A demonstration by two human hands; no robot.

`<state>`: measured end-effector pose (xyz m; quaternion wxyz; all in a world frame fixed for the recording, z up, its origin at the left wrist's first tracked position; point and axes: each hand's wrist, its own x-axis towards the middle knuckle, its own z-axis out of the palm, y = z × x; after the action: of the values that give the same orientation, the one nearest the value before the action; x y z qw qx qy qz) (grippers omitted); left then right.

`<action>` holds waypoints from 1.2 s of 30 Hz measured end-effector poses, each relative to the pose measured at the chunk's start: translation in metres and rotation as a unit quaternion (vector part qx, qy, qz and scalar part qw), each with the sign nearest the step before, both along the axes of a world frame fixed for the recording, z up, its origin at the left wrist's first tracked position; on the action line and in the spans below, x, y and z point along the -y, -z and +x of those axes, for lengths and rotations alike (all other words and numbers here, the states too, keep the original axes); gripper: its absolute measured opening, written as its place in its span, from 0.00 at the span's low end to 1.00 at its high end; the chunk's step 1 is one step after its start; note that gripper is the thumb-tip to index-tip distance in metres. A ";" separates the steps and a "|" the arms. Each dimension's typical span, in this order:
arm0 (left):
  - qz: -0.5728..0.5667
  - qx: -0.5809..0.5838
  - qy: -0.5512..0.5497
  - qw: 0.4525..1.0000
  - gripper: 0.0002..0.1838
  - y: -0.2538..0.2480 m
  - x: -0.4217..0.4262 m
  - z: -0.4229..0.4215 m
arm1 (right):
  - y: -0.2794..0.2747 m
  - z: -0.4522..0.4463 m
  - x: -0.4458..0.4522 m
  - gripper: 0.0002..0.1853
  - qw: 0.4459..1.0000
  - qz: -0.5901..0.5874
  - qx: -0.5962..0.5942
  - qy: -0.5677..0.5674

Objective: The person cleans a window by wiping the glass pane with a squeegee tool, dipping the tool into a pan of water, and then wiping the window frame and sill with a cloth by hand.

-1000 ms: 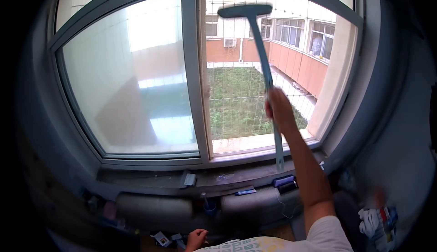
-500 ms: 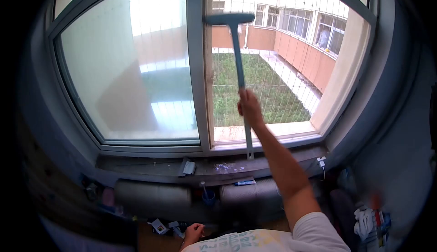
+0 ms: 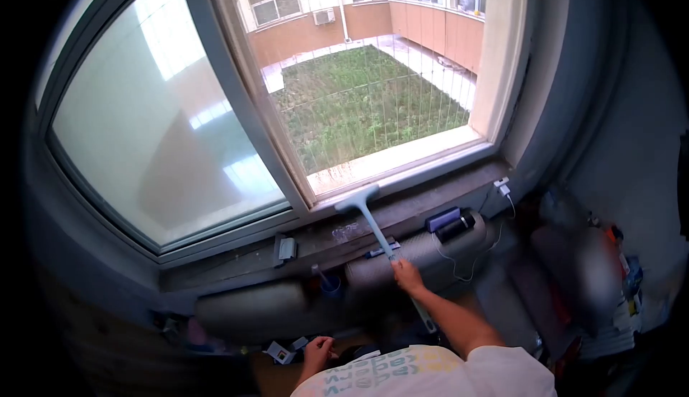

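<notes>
A pale grey-blue window squeegee with a T-shaped head is in my right hand, whose fingers are wrapped round the handle. Its head is low, at the bottom rail of the window frame, and the handle slopes down towards my body. I cannot tell whether the blade touches the frame. My left hand is down by my waist, fingers curled in, with nothing visible in them. Close by it lies a small white box. Above my hands is the window, with a frosted-looking pane on the left.
The window sill bears a small grey-white box and a white charger with a cable. On the padded ledge lie a purple case and a dark cylinder. A blue cup stands between the cushions.
My right hand has brought the squeegee down from high on the right-hand opening to the bottom of the frame. The view has tilted and turned. My left hand stays near my waist.
</notes>
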<state>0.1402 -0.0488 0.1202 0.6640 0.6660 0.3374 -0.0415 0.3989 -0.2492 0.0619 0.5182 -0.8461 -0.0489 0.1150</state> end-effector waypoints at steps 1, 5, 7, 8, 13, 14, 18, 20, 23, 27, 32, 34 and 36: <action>-0.004 -0.002 0.004 1.000 0.10 -0.003 0.002 0.001 | -0.024 0.000 0.007 0.16 0.999 0.014 0.050 -0.002; -0.011 0.003 0.003 1.000 0.10 -0.019 0.011 0.005 | -0.149 0.056 0.022 0.15 0.966 0.067 0.246 0.035; 0.008 0.008 -0.005 1.000 0.10 -0.029 0.018 0.005 | -0.222 0.094 0.029 0.17 0.958 0.125 0.255 0.047; 0.018 0.011 -0.011 1.000 0.10 -0.034 0.021 0.004 | -0.261 0.109 0.032 0.19 0.954 0.171 0.237 0.064; 0.009 0.020 -0.074 0.997 0.09 -0.029 0.040 -0.004 | -0.427 0.170 0.050 0.23 0.882 0.315 0.349 0.025; 0.015 0.017 -0.079 0.997 0.08 -0.026 0.044 -0.006 | -0.444 0.182 0.050 0.23 0.870 0.331 0.365 0.022; 0.013 0.023 -0.112 0.993 0.09 -0.012 0.061 -0.004 | -0.452 0.230 0.051 0.24 0.902 0.275 0.334 0.001; 0.021 0.007 -0.114 0.993 0.09 -0.013 0.069 0.003 | -0.419 0.257 0.046 0.25 0.935 0.164 0.315 0.018; 0.029 -0.012 -0.121 0.992 0.09 -0.024 0.079 0.011 | -0.323 0.278 0.035 0.26 0.954 0.116 0.272 0.044; 0.026 -0.022 -0.108 0.994 0.09 -0.015 0.083 0.018 | -0.202 0.251 0.040 0.25 0.976 0.064 0.200 0.051; 0.023 -0.055 -0.087 0.994 0.09 -0.009 0.080 0.021 | -0.079 0.207 0.065 0.22 0.987 0.021 0.144 0.063; 0.019 -0.052 -0.078 0.995 0.09 -0.014 0.079 0.026 | -0.041 0.186 0.085 0.23 0.993 -0.014 0.105 0.061; 0.008 -0.042 -0.075 0.996 0.09 -0.028 0.082 0.033 | -0.012 0.162 0.103 0.24 0.995 -0.051 0.058 0.057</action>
<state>0.1732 -0.1308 0.1479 0.6451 0.6417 0.4145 -0.0170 0.5609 -0.3526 0.0743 0.4766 -0.8779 -0.0249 0.0384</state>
